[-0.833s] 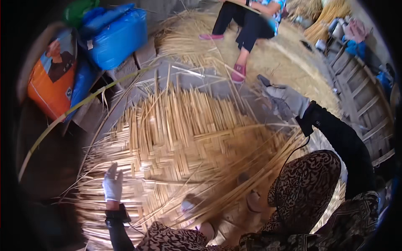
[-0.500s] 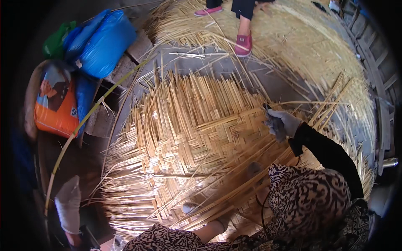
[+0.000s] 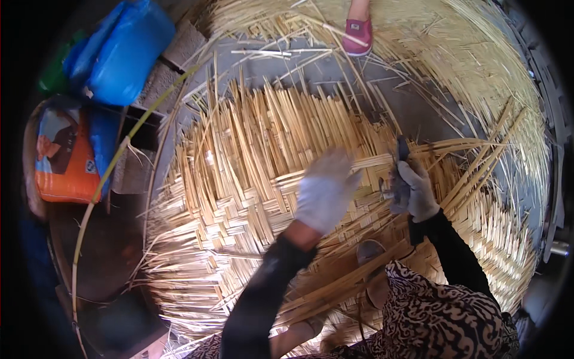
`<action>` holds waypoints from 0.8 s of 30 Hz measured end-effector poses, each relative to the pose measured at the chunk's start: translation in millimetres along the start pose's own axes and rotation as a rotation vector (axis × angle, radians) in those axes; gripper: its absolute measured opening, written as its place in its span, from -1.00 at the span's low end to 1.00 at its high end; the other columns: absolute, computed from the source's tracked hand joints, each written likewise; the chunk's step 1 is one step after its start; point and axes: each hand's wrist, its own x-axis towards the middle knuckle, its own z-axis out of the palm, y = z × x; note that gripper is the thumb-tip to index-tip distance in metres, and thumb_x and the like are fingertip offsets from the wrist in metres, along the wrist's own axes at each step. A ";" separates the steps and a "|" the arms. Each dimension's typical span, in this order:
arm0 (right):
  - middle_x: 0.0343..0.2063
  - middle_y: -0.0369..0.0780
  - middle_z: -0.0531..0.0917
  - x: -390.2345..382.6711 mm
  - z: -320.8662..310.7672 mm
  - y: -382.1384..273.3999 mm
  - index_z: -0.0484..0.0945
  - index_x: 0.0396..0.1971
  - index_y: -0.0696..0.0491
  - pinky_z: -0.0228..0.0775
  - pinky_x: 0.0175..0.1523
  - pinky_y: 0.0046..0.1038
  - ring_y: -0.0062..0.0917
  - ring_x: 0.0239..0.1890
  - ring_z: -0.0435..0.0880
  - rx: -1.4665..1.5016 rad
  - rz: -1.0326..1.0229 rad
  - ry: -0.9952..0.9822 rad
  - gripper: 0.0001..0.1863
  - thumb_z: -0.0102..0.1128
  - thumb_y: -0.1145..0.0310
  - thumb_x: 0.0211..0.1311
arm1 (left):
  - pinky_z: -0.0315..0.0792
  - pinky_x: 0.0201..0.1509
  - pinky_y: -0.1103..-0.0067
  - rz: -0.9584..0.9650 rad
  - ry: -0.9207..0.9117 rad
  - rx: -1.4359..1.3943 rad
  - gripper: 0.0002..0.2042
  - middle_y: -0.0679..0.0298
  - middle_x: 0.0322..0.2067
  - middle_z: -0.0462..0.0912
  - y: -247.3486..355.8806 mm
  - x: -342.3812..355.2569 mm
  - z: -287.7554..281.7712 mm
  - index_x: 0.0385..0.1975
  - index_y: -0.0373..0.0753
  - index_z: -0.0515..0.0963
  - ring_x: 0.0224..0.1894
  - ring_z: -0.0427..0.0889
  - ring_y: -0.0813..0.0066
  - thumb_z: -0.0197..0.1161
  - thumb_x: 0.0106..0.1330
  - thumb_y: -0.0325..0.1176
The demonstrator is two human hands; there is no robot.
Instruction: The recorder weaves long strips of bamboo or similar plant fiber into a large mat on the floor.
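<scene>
At the far left I see a blue sack (image 3: 122,51) lying just beyond an orange printed bag (image 3: 64,157), and a long green cane (image 3: 113,173) curves from there down toward the near left. The middle of my view is filled by a large woven bamboo mat (image 3: 239,197), its loose strip ends fanning out along the far edge. My left hand (image 3: 326,191), in a pale glove, hovers blurred over the mat with fingers spread wide, holding nothing that I can make out. Just to its right, my right hand (image 3: 412,188), also gloved, is closed on a dark-handled tool (image 3: 399,173) beside a bundle of bamboo strips (image 3: 442,146) that runs right across the mat. Far off, beyond the mat, stands another person's pink shoe (image 3: 357,35).
</scene>
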 end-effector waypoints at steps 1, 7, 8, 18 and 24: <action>-0.58 -0.34 0.42 0.8 1.3 2.3 0.35 -0.32 0.05 0.26 -0.60 -0.62 -0.71 -0.61 0.39 -0.086 0.012 -0.069 -0.85 -0.06 0.32 0.14 | 0.31 -0.01 0.38 0.001 0.081 -0.035 -0.64 0.03 -0.19 0.49 -2.4 7.5 22.6 -0.10 -0.35 0.36 -0.06 0.43 0.14 0.00 0.21 -0.22; -0.44 -0.31 0.47 -7.7 18.5 -11.5 0.36 -0.13 0.11 0.23 -0.40 -0.72 -0.72 -0.50 0.41 -0.327 -0.172 0.031 -0.71 -0.07 0.35 0.15 | 0.41 -0.40 0.39 -0.270 -0.266 -0.483 -0.83 0.17 -0.56 0.55 13.1 43.4 59.2 -0.36 -0.16 0.48 -0.44 0.55 0.17 0.01 0.16 -0.28; -0.35 -0.26 0.51 -3.0 9.3 -9.4 0.33 -0.04 0.14 0.30 -0.28 -0.69 -0.65 -0.40 0.48 -0.408 -0.226 0.052 -0.65 -0.09 0.37 0.17 | 0.41 -0.40 0.41 -0.306 -0.274 -0.444 -0.84 0.17 -0.57 0.55 17.4 46.2 56.3 -0.44 -0.17 0.49 -0.45 0.55 0.18 0.01 0.16 -0.27; 0.03 -0.14 0.34 46.7 -42.8 32.2 0.15 0.10 0.24 0.13 0.15 -0.46 -0.49 0.08 0.31 -0.476 -0.267 -0.151 -0.51 -0.28 0.21 0.31 | 0.40 -0.46 0.40 -0.350 -0.194 -0.565 -0.78 0.19 -0.61 0.54 11.5 42.9 67.3 -0.61 -0.22 0.49 -0.51 0.55 0.21 0.02 0.16 -0.26; 0.04 -0.19 0.36 67.5 -83.3 -14.5 0.08 0.17 0.10 0.42 -0.23 -0.71 -0.63 -0.19 0.50 -1.331 -0.679 0.038 -0.48 -0.12 0.53 0.17 | 0.39 -0.49 0.48 -0.265 -0.139 -0.810 -0.81 0.21 -0.62 0.52 -5.0 47.0 37.6 -0.55 -0.20 0.50 -0.54 0.54 0.34 0.04 0.15 -0.23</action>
